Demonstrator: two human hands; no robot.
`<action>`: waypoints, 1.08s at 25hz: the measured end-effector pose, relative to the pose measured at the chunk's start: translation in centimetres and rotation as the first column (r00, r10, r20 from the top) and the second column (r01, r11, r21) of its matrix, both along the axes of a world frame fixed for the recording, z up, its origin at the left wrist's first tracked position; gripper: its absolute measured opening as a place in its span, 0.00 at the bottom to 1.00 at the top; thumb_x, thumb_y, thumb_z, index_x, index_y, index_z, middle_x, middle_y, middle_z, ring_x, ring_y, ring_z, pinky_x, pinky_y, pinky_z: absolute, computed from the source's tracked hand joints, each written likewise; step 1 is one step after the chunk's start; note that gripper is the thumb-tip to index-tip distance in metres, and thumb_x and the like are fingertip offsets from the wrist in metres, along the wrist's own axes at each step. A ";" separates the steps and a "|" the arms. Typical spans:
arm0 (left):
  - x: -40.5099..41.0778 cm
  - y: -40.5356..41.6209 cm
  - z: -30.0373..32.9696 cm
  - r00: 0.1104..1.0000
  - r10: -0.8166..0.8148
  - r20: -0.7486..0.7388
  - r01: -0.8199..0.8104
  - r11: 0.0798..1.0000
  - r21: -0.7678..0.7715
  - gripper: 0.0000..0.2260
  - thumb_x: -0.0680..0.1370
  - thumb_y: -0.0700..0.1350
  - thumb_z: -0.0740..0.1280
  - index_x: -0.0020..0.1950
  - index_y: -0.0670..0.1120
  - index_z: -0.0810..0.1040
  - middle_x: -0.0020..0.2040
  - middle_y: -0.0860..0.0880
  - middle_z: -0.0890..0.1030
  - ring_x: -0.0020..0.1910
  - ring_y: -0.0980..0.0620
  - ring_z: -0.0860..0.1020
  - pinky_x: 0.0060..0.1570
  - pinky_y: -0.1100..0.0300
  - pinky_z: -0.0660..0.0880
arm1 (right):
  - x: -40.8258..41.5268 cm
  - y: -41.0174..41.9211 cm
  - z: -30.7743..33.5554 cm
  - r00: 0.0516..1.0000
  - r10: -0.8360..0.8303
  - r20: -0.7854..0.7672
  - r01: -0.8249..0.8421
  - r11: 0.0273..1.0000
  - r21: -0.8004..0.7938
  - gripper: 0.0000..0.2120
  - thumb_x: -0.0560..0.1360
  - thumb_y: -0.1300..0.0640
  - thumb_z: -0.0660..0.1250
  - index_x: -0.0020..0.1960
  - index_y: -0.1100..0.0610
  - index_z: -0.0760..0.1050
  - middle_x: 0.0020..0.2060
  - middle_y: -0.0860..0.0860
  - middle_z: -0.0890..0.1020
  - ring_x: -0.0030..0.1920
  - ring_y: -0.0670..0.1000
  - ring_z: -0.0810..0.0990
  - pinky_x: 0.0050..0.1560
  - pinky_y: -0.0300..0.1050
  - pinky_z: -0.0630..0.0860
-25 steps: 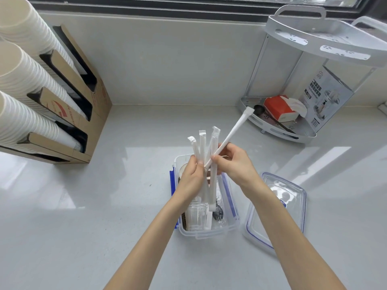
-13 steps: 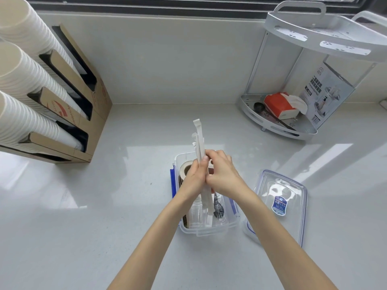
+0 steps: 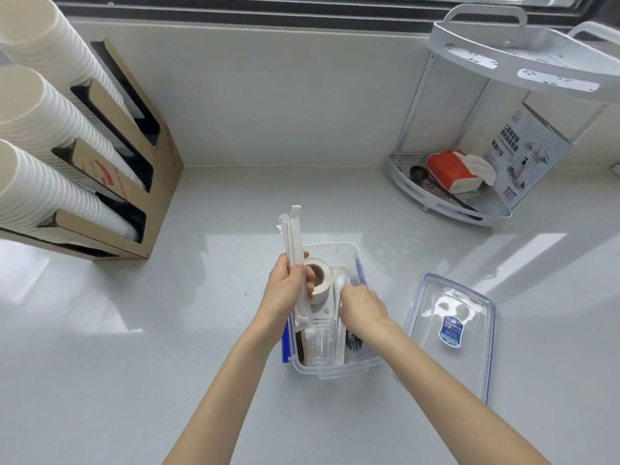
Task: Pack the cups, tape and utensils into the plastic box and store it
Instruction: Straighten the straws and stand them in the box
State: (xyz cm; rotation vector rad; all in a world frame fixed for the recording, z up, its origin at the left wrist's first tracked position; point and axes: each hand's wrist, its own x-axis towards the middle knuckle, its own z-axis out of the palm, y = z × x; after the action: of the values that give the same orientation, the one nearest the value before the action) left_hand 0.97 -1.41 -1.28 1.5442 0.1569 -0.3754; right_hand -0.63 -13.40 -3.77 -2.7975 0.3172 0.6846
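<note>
A clear plastic box (image 3: 339, 372) with blue latches stands on the counter in front of me. Inside it lie a roll of tape (image 3: 320, 280), clear cups (image 3: 320, 344) and a dark utensil (image 3: 353, 342). My left hand (image 3: 285, 290) grips a bundle of white wrapped utensils (image 3: 295, 236), held upright over the box's left side. My right hand (image 3: 360, 305) reaches into the box with its fingers closed on a white plastic spoon (image 3: 340, 281). The box's clear lid (image 3: 453, 327) rests flat on the counter to the right.
A cardboard dispenser (image 3: 134, 182) with stacks of white paper cups (image 3: 40, 129) stands at the left. A white corner shelf rack (image 3: 469, 209) at the back right holds a red tissue pack (image 3: 449, 169) and a printed carton (image 3: 530, 156).
The fanned utensils were gathered into one bundle in my left hand. My right hand let go of them and dropped into the box onto a white spoon.
</note>
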 end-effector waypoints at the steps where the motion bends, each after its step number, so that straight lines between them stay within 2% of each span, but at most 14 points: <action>1: -0.1 0.0 0.0 1.000 -0.002 -0.006 0.002 1.000 0.002 0.10 0.78 0.38 0.52 0.54 0.46 0.69 0.34 0.51 0.72 0.29 0.54 0.69 0.27 0.68 0.69 | 0.2 0.2 -0.2 1.000 -0.005 0.005 0.005 1.000 -0.021 0.17 0.75 0.68 0.58 0.64 0.66 0.65 0.61 0.63 0.74 0.62 0.63 0.73 0.56 0.52 0.73; 6: -0.3 0.2 -0.3 1.000 0.004 -0.015 -0.004 1.000 -0.003 0.11 0.77 0.37 0.52 0.47 0.50 0.70 0.35 0.50 0.73 0.30 0.54 0.70 0.32 0.63 0.70 | 1.4 0.6 -1.3 1.000 -0.005 0.003 0.005 0.997 -0.081 0.19 0.75 0.66 0.62 0.65 0.65 0.66 0.63 0.60 0.73 0.64 0.60 0.72 0.59 0.50 0.73; 9: -0.4 0.3 -0.3 1.000 -0.004 -0.016 0.004 1.000 0.015 0.10 0.76 0.36 0.52 0.49 0.48 0.70 0.35 0.50 0.73 0.30 0.54 0.70 0.30 0.65 0.70 | 1.8 1.0 -1.9 0.999 -0.030 -0.019 0.028 0.996 -0.089 0.18 0.75 0.66 0.62 0.65 0.65 0.67 0.64 0.61 0.72 0.64 0.59 0.72 0.60 0.48 0.73; 14: -0.4 0.6 -0.5 1.000 0.007 -0.014 -0.007 1.000 0.023 0.10 0.77 0.36 0.52 0.52 0.45 0.70 0.35 0.50 0.73 0.30 0.54 0.70 0.29 0.67 0.71 | 1.8 1.1 -2.1 0.996 -0.091 0.014 0.091 0.995 -0.044 0.18 0.74 0.70 0.60 0.64 0.67 0.66 0.62 0.61 0.74 0.63 0.60 0.74 0.58 0.49 0.73; 18: -0.5 0.5 -0.6 1.000 0.011 -0.015 -0.011 1.000 0.019 0.10 0.76 0.37 0.52 0.45 0.48 0.70 0.35 0.49 0.73 0.31 0.53 0.70 0.34 0.61 0.70 | 1.6 0.7 -0.7 0.993 -0.096 0.062 0.096 0.995 0.010 0.16 0.75 0.68 0.58 0.62 0.68 0.66 0.61 0.63 0.75 0.62 0.63 0.74 0.56 0.51 0.73; 20: -0.5 0.4 -0.6 1.000 0.015 -0.012 -0.015 1.000 0.009 0.11 0.77 0.37 0.52 0.44 0.50 0.70 0.36 0.50 0.74 0.32 0.53 0.71 0.36 0.60 0.71 | 1.3 0.1 0.3 0.985 -0.127 0.117 0.122 0.991 0.050 0.13 0.77 0.64 0.56 0.60 0.68 0.68 0.59 0.64 0.75 0.60 0.64 0.74 0.55 0.52 0.72; 22: -0.6 0.2 -0.5 1.000 0.001 0.013 -0.002 1.000 0.011 0.10 0.78 0.38 0.52 0.45 0.50 0.70 0.38 0.50 0.75 0.36 0.54 0.74 0.35 0.63 0.73 | 1.1 -0.6 1.4 0.960 -0.174 0.219 0.143 0.978 0.151 0.10 0.77 0.59 0.55 0.52 0.64 0.71 0.53 0.64 0.77 0.56 0.63 0.75 0.50 0.50 0.72; 24: -0.8 -0.1 -0.4 0.999 -0.032 0.013 0.032 1.000 -0.001 0.09 0.79 0.39 0.51 0.50 0.46 0.70 0.42 0.48 0.77 0.40 0.55 0.76 0.34 0.66 0.77 | 1.1 -1.3 2.4 0.923 -0.257 0.286 0.142 0.919 0.367 0.08 0.76 0.56 0.58 0.46 0.60 0.72 0.41 0.57 0.79 0.47 0.60 0.77 0.46 0.48 0.72; 25: -0.9 -0.3 -0.4 0.999 -0.053 0.006 0.053 0.999 -0.009 0.10 0.79 0.39 0.51 0.54 0.44 0.70 0.45 0.47 0.77 0.43 0.54 0.77 0.37 0.66 0.78 | 1.2 -1.4 2.9 0.909 -0.298 0.292 0.132 0.869 0.478 0.07 0.75 0.55 0.61 0.45 0.58 0.73 0.36 0.53 0.78 0.43 0.58 0.78 0.45 0.47 0.73; 27: -1.1 -0.6 -0.5 0.994 -0.106 0.005 0.106 0.994 -0.014 0.12 0.80 0.40 0.51 0.59 0.42 0.69 0.51 0.45 0.79 0.47 0.53 0.79 0.49 0.57 0.78 | 1.1 -1.5 3.8 0.891 -0.354 0.286 0.108 0.776 0.622 0.03 0.74 0.55 0.64 0.42 0.54 0.74 0.32 0.48 0.75 0.36 0.53 0.77 0.40 0.43 0.74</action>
State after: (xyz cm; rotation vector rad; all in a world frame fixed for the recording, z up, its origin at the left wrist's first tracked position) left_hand -0.12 -2.04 -1.81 1.5432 0.0689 -0.4560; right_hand 0.46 -14.90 0.04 -2.1599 0.3036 0.1113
